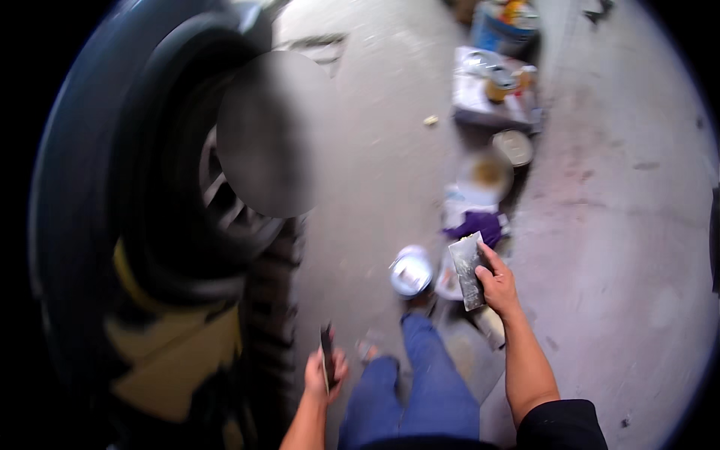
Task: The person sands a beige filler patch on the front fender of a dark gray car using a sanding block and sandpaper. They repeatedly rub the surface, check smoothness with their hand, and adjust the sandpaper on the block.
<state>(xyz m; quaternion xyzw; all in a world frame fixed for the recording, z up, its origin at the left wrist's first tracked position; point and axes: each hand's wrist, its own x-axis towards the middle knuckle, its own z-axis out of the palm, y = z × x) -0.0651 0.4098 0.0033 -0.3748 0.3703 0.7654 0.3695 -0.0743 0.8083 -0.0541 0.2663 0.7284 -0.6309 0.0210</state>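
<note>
Grey and streaked, a flat rectangular plate (466, 268) is sitting toward 4 o'clock from the middle of the view, its long side running nearly upright. The right hand (496, 283) is closing on its right edge, thumb pressing over the face, and toward 6 or 7 o'clock the left hand (327, 369) is curling its fingers snugly around a dark, narrow tool (327, 349). As for progress, the work is looking part-way along: at 8 o'clock a tan patch (161, 367) with ragged edges is covering only part of the dark vehicle body (82, 225), below a wheel (225, 214). Neither held thing is touching that body now, so no surface is being worked at this moment; how much is remaining, I cannot tell. The plate is showing a mottled face, paler toward its upper end and darker lower down, with small light bits clinging along its top edge (residue or wear, the blur is not letting me decide). It is hanging above the floor, apart from the vehicle, and is overlapping in view the things near a purple cloth (480, 223) at 3 o'clock. Between 4 and 5 o'clock, a white can (411, 274) is standing on the floor (367, 165), and between 1 and 2 o'clock, a white box (487, 112) is carrying tins.
</note>
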